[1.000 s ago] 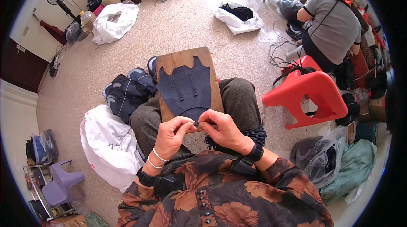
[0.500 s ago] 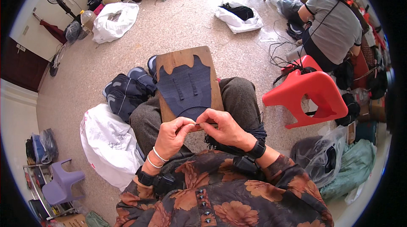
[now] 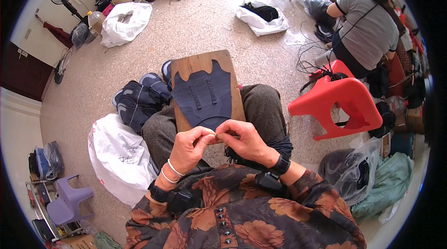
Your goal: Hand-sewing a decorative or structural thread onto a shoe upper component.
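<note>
A dark blue shoe upper (image 3: 203,97) lies flat on a wooden board (image 3: 223,59) across my lap. It has two rows of slots, and a thin dark curve, perhaps a cord, arcs over its near end. Just past that end, my left hand (image 3: 190,145) and my right hand (image 3: 247,142) meet with thumbs and forefingers pinched, tip to tip. Whatever is between the fingertips is too small to make out. A bundle of black cords (image 3: 279,149) hangs over my right thigh, beneath my right forearm.
Left of my legs sit bundled dark shoe uppers (image 3: 139,104) and a white sack (image 3: 118,160). A red plastic stool (image 3: 335,102) lies tipped to my right, near a seated person (image 3: 365,30). Another white bag (image 3: 263,18) with black material stands ahead.
My fingertips have drawn closer together, and the small dark thing seen between them before is now hidden. The shoe upper and board have barely shifted.
</note>
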Demonstrator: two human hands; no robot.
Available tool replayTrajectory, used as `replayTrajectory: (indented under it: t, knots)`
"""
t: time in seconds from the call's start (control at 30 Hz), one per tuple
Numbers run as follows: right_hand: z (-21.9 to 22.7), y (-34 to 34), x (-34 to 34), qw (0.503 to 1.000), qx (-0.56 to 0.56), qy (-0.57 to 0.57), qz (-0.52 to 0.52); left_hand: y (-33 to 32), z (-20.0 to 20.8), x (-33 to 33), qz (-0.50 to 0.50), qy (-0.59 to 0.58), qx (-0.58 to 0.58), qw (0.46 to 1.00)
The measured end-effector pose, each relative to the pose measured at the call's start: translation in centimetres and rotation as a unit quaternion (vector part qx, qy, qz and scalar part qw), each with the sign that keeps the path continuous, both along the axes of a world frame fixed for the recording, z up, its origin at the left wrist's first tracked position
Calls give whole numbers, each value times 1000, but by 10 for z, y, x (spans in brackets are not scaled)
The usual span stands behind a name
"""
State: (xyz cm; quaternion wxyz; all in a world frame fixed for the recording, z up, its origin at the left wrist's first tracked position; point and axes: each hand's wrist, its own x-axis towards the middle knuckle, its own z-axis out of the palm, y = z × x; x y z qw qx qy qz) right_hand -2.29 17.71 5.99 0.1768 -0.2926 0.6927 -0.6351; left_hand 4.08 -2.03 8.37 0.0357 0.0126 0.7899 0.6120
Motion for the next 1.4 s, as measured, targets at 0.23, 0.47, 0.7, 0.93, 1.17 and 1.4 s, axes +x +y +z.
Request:
replayTrajectory:
  t: [0.23,0.47,0.7,0.93,1.17,1.4]
  knots:
    - [-12,5,0,994,-30,-103,4,-1,-4,-1,-4,9,-3,1000]
    - [-10,5,-5,997,-3,-68,21,-1,-4,-3,-16,14,-33,999]
    - [-7,4,-3,998,15,-66,18,2,-7,-4,-13,45,-56,997]
    - [-22,6,-2,992,-33,-124,-4,2,-6,-4,-9,51,-71,996]
    - [-21,6,-1,994,-30,-108,8,2,-2,-4,-13,40,-75,996]
    - [-11,6,0,997,13,-76,10,1,-10,-2,-11,53,-61,997]
